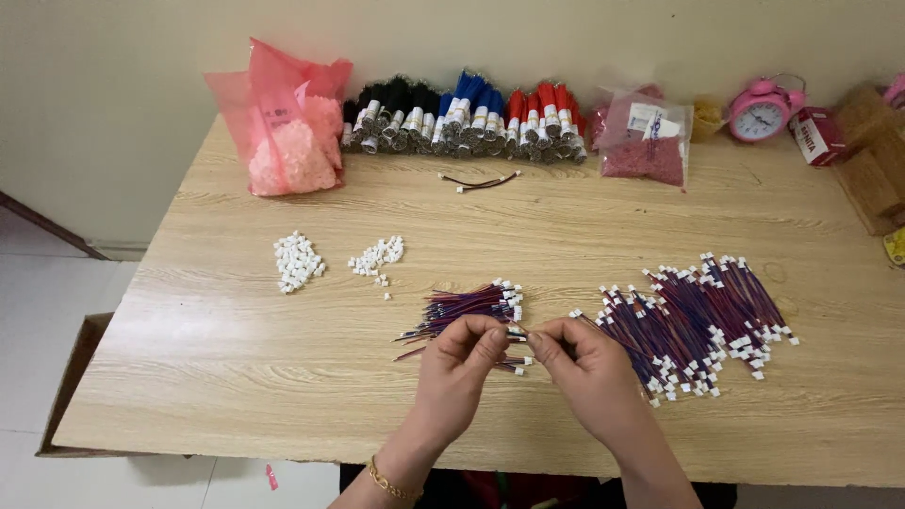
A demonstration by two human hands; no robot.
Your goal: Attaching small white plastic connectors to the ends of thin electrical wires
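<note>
Near the tabletop's (236, 377) front edge, left hand (459, 366) and right hand (582, 363) each pinch an end of a small connector lead (517, 333). At the back, a pink bag (283, 123) holds pale pink granules; a clear bag (646, 137) holds red bits.

Wooden table (566, 217) bearing wire bundles (693, 316)

Pink clock (762, 111), pink bag (283, 123), red-and-blue wires (688, 320), white connectors (298, 261).
</note>
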